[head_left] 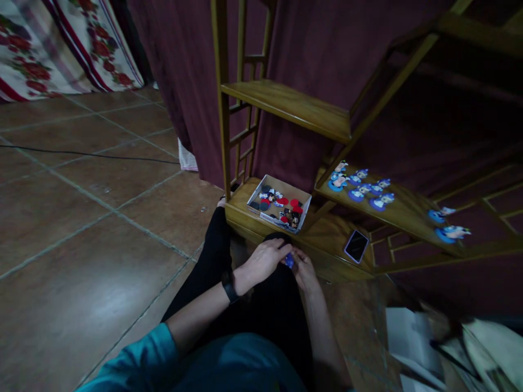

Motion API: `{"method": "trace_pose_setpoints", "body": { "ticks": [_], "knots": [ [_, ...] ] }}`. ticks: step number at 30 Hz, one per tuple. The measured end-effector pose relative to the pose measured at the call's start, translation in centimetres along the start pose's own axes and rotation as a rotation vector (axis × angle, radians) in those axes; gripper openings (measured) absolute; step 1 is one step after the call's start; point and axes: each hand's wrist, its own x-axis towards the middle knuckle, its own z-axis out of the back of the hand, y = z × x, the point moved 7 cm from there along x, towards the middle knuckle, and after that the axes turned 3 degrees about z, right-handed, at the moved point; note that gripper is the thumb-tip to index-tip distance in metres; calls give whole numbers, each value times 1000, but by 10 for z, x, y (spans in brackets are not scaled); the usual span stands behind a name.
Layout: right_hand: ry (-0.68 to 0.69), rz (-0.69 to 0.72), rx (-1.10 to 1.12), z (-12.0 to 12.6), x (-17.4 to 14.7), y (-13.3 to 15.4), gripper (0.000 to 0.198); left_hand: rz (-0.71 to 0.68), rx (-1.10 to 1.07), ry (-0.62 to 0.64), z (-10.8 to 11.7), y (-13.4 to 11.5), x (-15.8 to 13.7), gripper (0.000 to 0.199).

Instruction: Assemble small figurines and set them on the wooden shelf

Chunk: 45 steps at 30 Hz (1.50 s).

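Note:
Over my knees, my left hand point(266, 261) and my right hand point(304, 270) meet with bent fingers around a small blue-purple piece point(289, 260). Its exact kind is hard to make out, since fingers cover part of it. Just beyond the hands, a shallow cardboard box point(304, 215) sits on the low shelf, holding several small red, black, white and blue pieces point(281, 201). To the right, several small blue-and-white figurines on round bases point(359, 191) stand on a raised shelf. Two more figurines point(451, 233) are at that shelf's far right end.
A wooden shelf unit point(286, 106) rises in front of me, with its frame and upper board above the box. A phone point(357, 246) lies on the low shelf. White boxes point(412, 343) and a pale bag point(494, 348) lie at lower right. A black cable point(90, 154) crosses the tiled floor.

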Motion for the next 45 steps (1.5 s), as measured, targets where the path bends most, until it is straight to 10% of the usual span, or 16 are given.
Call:
{"method": "trace_pose_setpoints", "body": {
  "ticks": [14,26,35,45],
  "knots": [
    [-11,-43,-103,-14,2,7,32,557,-1175,-54,-49,64,-3,35],
    [26,-44,-89,-32,-4,8,34,778,-1524,-60,-58,73,-15,32],
    [-23,40,-61,-27,4,-12,39,571,-912,-259,-48,80,-8,22],
    [-179,142,-13,6,0,-29,38,172,89,25,-55,29,3,38]
  ]
}}
